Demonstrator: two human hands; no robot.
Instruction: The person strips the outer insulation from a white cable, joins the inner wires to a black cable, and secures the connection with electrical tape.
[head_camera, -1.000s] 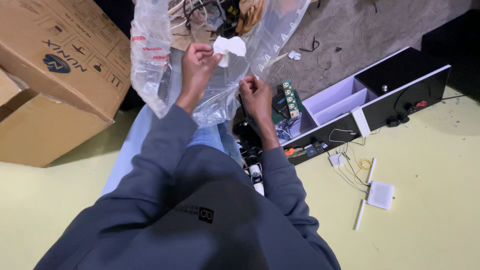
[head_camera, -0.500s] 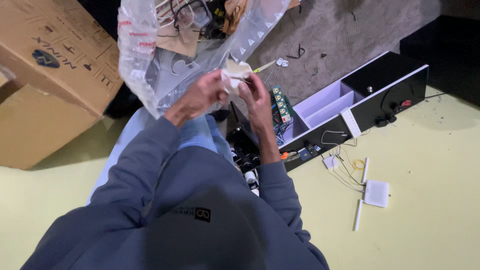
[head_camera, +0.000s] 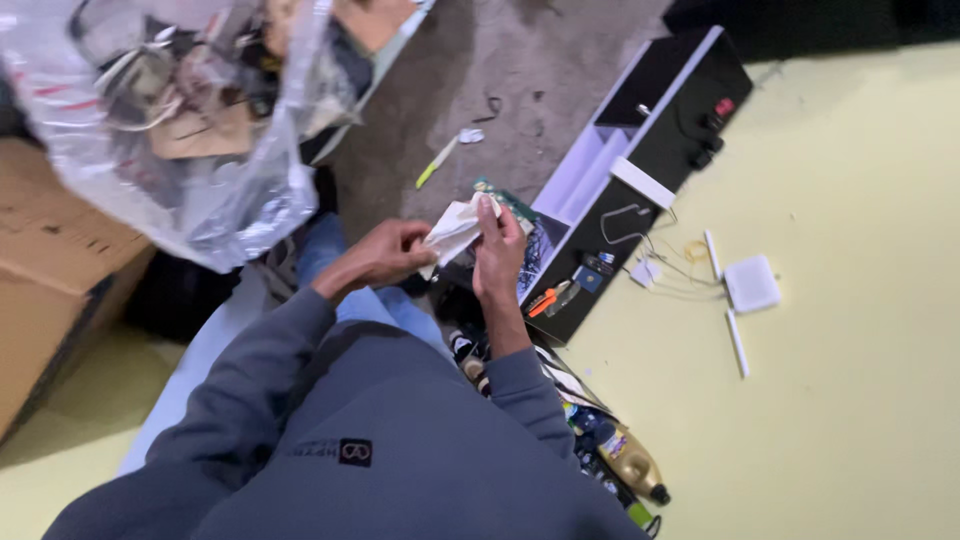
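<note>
Both hands meet over the person's lap around a crumpled piece of white paper (head_camera: 455, 232). The left hand (head_camera: 385, 255) is curled around its lower end, fingers clenched on it; the right hand (head_camera: 497, 252) pinches its upper end between thumb and fingertips, just in front of a small green circuit board (head_camera: 510, 203). The paper sits bunched between the two hands, above the blue jeans (head_camera: 325, 250) and near the end of a long black case (head_camera: 650, 170) with white compartments that lies open across the edge of the grey carpet (head_camera: 520, 70) and onto the yellow floor (head_camera: 850, 400). As for progress, the paper looks already out and in hand but still wadded, not spread flat or set down anywhere. A clear plastic bag (head_camera: 190, 130) of cables and card hangs at upper left, beside a cardboard box (head_camera: 50, 280). A small white box (head_camera: 752, 283) and loose wires lie on the floor beyond the case; bottles (head_camera: 630, 465) stand by the right elbow.
</note>
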